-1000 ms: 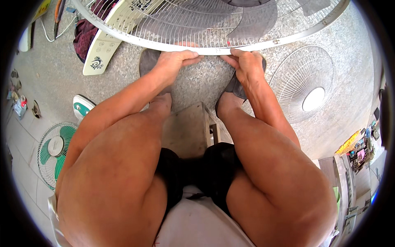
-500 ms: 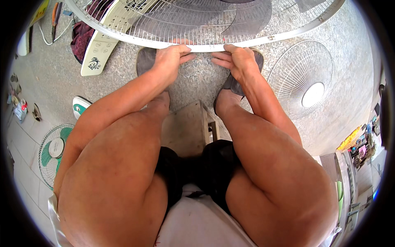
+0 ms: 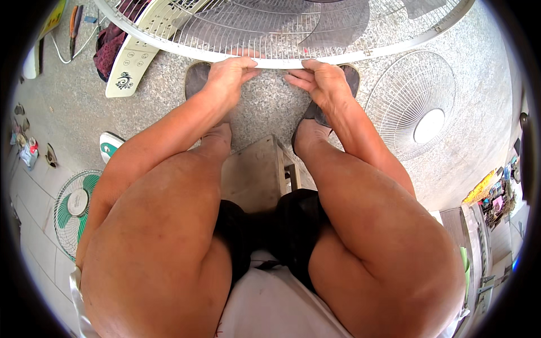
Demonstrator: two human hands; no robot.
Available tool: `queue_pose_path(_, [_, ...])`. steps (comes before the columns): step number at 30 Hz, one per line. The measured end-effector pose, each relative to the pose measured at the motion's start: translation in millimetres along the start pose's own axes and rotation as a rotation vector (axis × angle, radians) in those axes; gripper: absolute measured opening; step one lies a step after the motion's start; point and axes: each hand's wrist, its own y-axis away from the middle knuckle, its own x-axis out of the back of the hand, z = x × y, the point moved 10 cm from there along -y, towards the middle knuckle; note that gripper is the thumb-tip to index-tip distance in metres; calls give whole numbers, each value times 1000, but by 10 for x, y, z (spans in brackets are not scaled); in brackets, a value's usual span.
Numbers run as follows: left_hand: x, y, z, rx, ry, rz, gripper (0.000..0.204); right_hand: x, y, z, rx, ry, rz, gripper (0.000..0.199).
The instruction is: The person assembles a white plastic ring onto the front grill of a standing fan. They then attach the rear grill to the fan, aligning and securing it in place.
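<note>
A large round fan guard with a white rim and thin wires spans the top of the view, with dark translucent fan blades showing through it. My left hand grips the near rim, thumb on top and fingers passing behind and below. A short way to its right, my right hand holds the same rim, thumb and forefinger pinching it while other fingers extend beneath. Past the left hand lies a cream fan base panel with buttons and dark scroll patterns, partly behind the guard.
A loose white wire fan grille lies on the floor at right. Between my feet stands a low wooden stool. Pliers, dark red cloth and a green-bladed fan are at left. Assorted clutter sits far right.
The guard's near rim has shifted very slightly up in the view, and both hands have stayed on it. The scene around has barely shifted with the head.
</note>
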Motion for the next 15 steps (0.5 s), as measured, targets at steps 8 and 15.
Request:
queue_pose_path(8, [-46, 39, 76, -53, -26, -59, 18, -29, -54, 117, -29, -64, -46, 27])
queue_pose_path(15, [6, 43, 104, -108, -55, -35, 24, -36, 12, 109, -38, -52, 15, 29])
